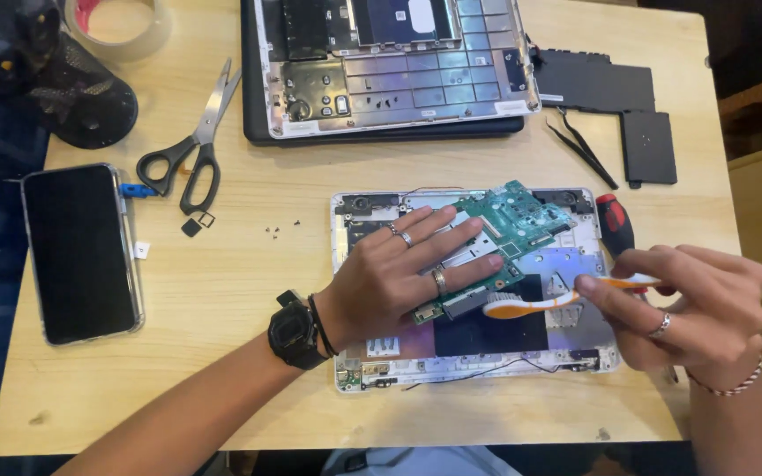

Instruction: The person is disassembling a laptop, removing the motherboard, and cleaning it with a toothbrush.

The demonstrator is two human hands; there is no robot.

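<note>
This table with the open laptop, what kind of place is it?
Probably a small repair bench for electronics. An opened laptop shell has its green circuit board exposed, and a screwdriver, tweezers and loose screws lie on the wooden table.

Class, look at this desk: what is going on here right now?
A person is working on an opened laptop base lying on a wooden table. The left hand lies flat on the green circuit board, pressing it down. The right hand holds an orange and white toothbrush, its head at the board's lower edge. Scissors, a phone, tweezers and a red-handled screwdriver lie nearby.
</note>
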